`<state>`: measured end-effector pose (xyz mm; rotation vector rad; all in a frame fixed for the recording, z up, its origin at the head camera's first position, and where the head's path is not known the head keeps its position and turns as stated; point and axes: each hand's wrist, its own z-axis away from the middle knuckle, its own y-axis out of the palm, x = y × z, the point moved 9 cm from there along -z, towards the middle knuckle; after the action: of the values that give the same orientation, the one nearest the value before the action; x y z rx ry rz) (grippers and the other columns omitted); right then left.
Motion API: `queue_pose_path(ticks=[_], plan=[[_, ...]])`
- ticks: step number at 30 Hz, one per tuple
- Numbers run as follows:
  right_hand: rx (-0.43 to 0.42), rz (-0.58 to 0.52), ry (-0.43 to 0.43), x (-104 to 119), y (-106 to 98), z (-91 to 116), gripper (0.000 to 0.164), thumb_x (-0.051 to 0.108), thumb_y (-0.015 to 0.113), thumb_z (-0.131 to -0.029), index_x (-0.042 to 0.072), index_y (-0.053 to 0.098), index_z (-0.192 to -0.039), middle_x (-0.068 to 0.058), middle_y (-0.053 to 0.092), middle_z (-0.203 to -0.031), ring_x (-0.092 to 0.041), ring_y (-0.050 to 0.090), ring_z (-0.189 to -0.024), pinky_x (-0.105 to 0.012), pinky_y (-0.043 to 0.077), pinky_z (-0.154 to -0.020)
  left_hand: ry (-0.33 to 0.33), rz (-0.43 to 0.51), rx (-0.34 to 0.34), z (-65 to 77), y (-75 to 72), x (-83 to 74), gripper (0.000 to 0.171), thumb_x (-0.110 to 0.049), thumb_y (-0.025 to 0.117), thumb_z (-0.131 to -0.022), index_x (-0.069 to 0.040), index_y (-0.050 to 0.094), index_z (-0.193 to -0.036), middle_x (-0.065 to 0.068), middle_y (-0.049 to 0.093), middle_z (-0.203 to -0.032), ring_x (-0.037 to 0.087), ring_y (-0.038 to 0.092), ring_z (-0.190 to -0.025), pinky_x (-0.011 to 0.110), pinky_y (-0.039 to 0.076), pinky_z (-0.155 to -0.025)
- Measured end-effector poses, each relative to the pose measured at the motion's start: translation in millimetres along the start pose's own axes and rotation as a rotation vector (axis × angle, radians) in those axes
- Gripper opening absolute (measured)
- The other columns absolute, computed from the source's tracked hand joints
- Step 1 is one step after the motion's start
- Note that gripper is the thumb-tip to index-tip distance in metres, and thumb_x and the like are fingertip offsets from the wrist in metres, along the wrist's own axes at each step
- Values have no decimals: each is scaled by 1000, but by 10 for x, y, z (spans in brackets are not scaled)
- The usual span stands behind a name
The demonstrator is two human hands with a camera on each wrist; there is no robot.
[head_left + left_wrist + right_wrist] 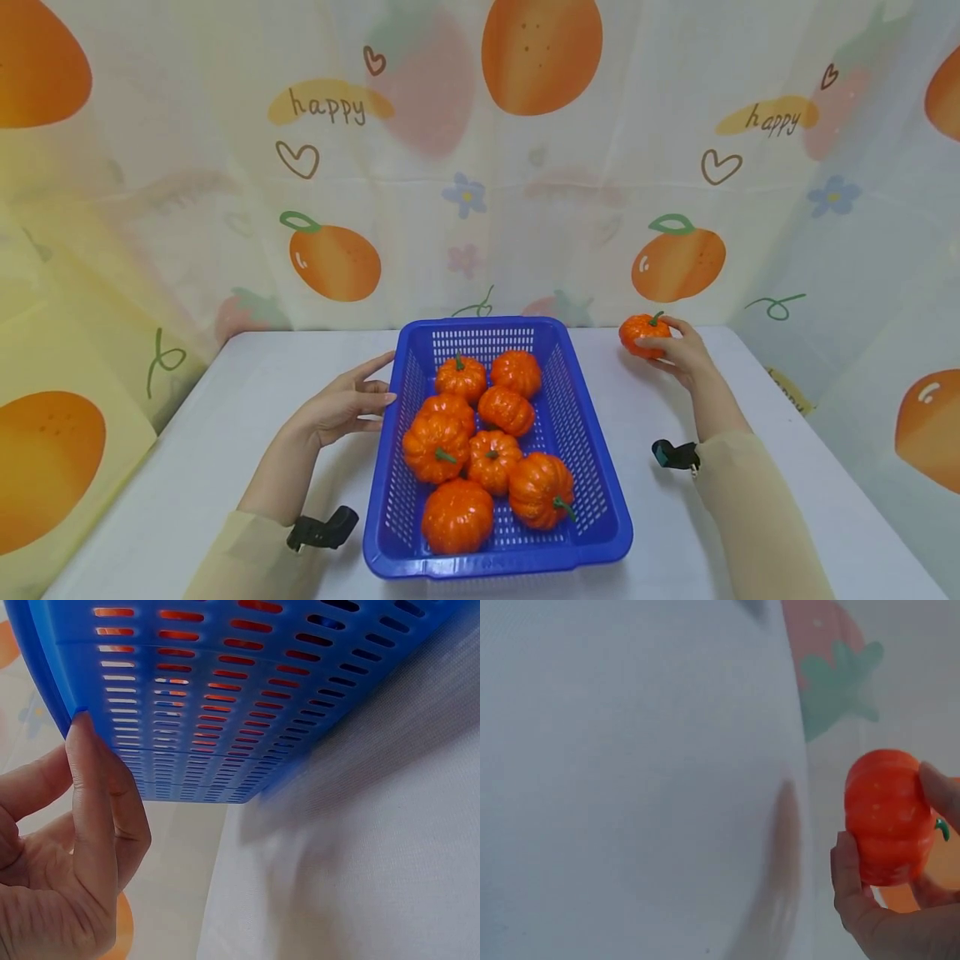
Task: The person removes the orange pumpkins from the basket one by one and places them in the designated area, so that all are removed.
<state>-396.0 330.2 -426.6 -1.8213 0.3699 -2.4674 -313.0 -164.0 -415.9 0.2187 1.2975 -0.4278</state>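
At the far right of the table, my right hand (681, 354) grips a small orange toy pumpkin (643, 335) with a green stem. The right wrist view shows fingers curled round this pumpkin (889, 817), which is held above the white cloth. A blue plastic basket (606, 492) with slotted walls stands in the middle, holding several more orange pumpkins (459, 517). My left hand (341, 408) is at the basket's left side, fairly straight fingers touching its rim. In the left wrist view, a fingertip of the left hand (82, 847) meets the underside of the rim.
A white cloth covers the table (300, 367). Behind it hangs a curtain (480, 250) printed with oranges, strawberries and hearts, close to the table's back edge. Dark cameras are strapped at the left wrist (324, 531) and right wrist (675, 455).
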Motion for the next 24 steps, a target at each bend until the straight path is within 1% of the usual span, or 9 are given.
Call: queue_pose_path(ticks=[3,7,11,14,17,19,21,24], plan=[[-35,-24,23,-91,-23,-24,87,22,66,-94,18,10,-160,-17,11,-166,-37,33,-144,-45,37,-118,1,1,-2,6,-4,-2,83,-16,61,-96,-22,9,-160,1,60,-100,11,68,-86,30,62,-81],[-19,2,13,-144,41,-43,86,22,66,-93,15,12,-159,-19,13,-165,-35,34,-140,-47,36,-120,4,-1,0,11,-8,-7,84,-16,61,-96,-22,9,-161,1,60,-101,11,68,-85,30,62,-81],[15,80,-21,-152,137,-60,86,21,68,-92,12,15,-159,-23,15,-163,-34,32,-139,-44,39,-118,8,1,3,8,-5,-19,83,-16,61,-96,-21,9,-161,0,60,-100,11,67,-84,30,62,-80],[41,152,-47,-160,206,-73,86,21,69,-91,10,17,-158,-27,19,-160,-35,34,-139,-37,47,-111,7,4,3,6,-4,-20,82,-15,60,-96,-21,9,-160,0,59,-99,11,67,-84,29,62,-80],[57,220,-57,-184,264,-74,87,25,70,-91,10,17,-158,-30,23,-158,-37,37,-137,-36,51,-107,8,6,3,9,0,-14,83,-15,60,-96,-21,9,-161,0,60,-99,11,67,-85,30,62,-81],[68,230,-58,-201,293,-73,88,26,70,-91,10,17,-158,-31,23,-158,-38,38,-137,-39,50,-108,10,5,4,12,5,-10,83,-16,61,-96,-21,9,-161,0,60,-100,12,67,-85,31,62,-81],[76,225,-50,-220,309,-72,88,26,70,-91,10,15,-159,-29,21,-159,-39,36,-140,-44,45,-112,11,5,3,13,9,-9,83,-16,61,-96,-21,9,-160,1,61,-100,12,68,-86,31,62,-82],[85,209,-40,-239,307,-75,89,26,69,-91,10,14,-159,-28,17,-161,-40,34,-142,-46,42,-114,11,5,3,8,10,-8,83,-16,61,-96,-21,10,-160,1,61,-100,12,68,-85,32,62,-81]])
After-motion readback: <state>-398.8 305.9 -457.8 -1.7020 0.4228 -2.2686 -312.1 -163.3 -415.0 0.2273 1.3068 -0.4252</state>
